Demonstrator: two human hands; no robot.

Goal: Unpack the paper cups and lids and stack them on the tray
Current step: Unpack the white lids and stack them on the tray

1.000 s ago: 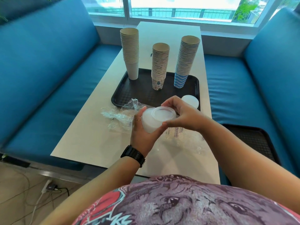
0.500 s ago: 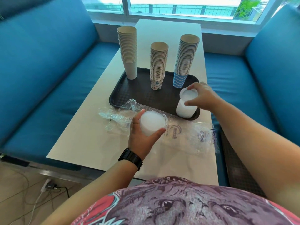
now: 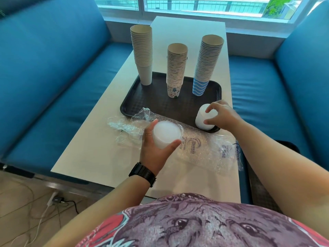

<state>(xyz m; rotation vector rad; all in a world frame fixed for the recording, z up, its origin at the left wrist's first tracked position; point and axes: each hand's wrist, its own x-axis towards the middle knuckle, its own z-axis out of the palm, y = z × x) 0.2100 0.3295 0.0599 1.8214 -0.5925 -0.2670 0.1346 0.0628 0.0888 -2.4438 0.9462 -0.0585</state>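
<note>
Head view: a black tray (image 3: 140, 101) lies on the white table (image 3: 92, 148), and three upright stacks of paper cups stand along its far edge. At 11 o'clock is the plain white cup stack (image 3: 143, 54), at 12 o'clock the shorter printed cup stack (image 3: 175, 70), and at 1 o'clock the blue-striped cup stack (image 3: 207, 64). On the tray's near right corner, at about 2 o'clock from the table's middle, stands a short stack of white lids (image 3: 202, 118). The right hand (image 3: 221, 115) is over it, fingers curled round its top and side, thumb low against its near side. The left hand (image 3: 154, 150), with a black watch (image 3: 143, 172) on its wrist, holds a second stack of white lids (image 3: 166, 134) above the table, just this side of the tray; thumb and fingers wrap the stack's sides, its flat end tilted up toward the camera. Under and beside that hand lies crumpled clear plastic wrapping (image 3: 204, 150) with blue print, running from 9 o'clock to 4 o'clock across the near tabletop and touching the tray's near edge. Blue benches (image 3: 44, 77) flank the table.
</note>
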